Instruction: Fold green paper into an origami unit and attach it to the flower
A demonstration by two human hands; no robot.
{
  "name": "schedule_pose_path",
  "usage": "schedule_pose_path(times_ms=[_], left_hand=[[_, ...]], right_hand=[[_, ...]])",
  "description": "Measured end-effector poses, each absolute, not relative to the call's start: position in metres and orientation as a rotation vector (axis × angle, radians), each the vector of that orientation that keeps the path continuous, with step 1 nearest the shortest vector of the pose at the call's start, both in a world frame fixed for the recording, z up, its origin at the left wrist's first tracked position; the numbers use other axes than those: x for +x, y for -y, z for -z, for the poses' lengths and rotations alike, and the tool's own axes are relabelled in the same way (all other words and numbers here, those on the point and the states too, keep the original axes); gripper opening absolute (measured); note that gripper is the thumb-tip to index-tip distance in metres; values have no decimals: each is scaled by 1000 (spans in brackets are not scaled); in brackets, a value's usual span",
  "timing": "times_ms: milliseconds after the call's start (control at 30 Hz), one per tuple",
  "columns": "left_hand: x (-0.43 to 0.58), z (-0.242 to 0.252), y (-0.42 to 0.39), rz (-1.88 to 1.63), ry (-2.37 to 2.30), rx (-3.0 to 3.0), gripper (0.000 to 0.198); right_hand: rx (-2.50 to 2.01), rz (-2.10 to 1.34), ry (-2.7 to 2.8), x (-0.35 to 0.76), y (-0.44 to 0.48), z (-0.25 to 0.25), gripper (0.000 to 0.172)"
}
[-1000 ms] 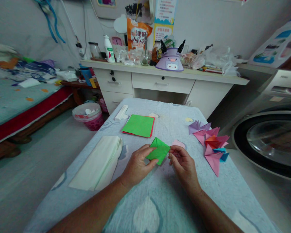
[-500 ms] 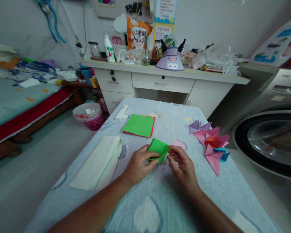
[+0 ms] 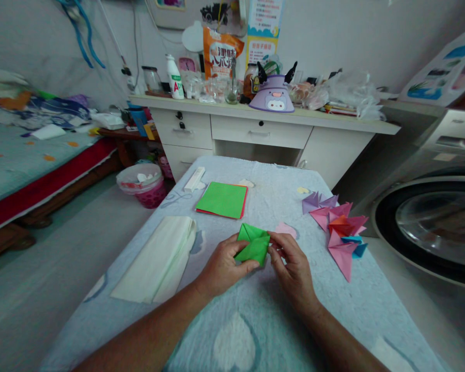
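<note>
Both my hands hold a folded green paper piece just above the table with the pale blue cloth. My left hand pinches its lower left edge between thumb and fingers. My right hand pinches its right corner, fingers closed. Behind it a stack of square sheets lies flat, green on top with red beneath. A small pink paper piece rests just beyond my right hand.
Several finished folded pieces in pink, purple, orange and blue lie at the right of the table. A folded white cloth lies at the left. A white desk stands behind, a bed at left, a washing machine at right.
The green piece has been turned and pressed flatter between my hands; my right hand has closed in on its right corner. Both hands shifted very little.
</note>
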State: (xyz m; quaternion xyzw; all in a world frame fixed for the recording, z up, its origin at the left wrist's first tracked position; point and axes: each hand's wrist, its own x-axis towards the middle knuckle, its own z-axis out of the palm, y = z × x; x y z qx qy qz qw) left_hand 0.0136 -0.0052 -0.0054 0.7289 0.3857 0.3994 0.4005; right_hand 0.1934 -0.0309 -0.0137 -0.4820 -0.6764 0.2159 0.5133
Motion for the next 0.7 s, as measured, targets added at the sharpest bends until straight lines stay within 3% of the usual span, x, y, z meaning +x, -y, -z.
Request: schedule_pose_path(times_ms=[367,700], left_hand=[[13,13,3,-977,-844,1487,31],[12,9,7,-1089,-956,1922,20]], right_hand=[[-1194,-476,1628,192,29,20,31],[-1194,-631,1537,191,32,20,16]])
